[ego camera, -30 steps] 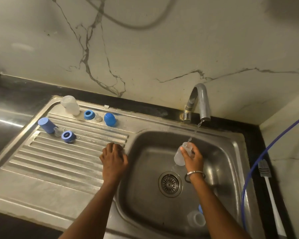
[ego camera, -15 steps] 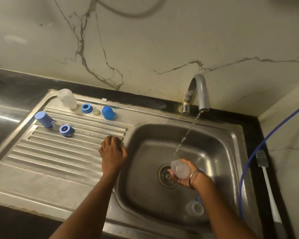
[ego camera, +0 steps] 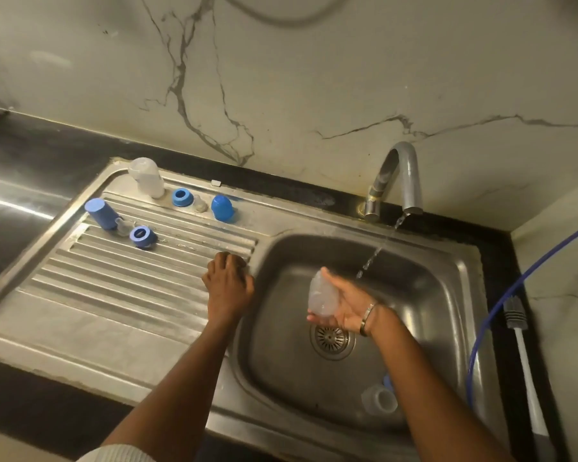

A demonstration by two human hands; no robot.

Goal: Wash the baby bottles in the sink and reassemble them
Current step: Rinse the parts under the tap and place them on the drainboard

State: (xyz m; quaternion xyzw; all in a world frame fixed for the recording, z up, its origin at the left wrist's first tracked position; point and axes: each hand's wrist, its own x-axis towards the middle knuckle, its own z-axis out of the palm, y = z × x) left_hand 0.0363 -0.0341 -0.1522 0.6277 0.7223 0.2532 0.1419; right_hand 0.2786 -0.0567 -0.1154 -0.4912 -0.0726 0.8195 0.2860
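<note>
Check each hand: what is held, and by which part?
The right hand holds a clear bottle body around its side, over the basin beside the stream. The left hand holds nothing visible; it rests on the drainboard at the basin's edge.

A white marble wall with grey veins rises behind a dark worktop. A blue hose curves down along the right side, over the dark strip beside a pale side wall. Just beside the hose lies a brush with a white handle and a grey ribbed head. A grey cable loops across the top of the wall.
</note>
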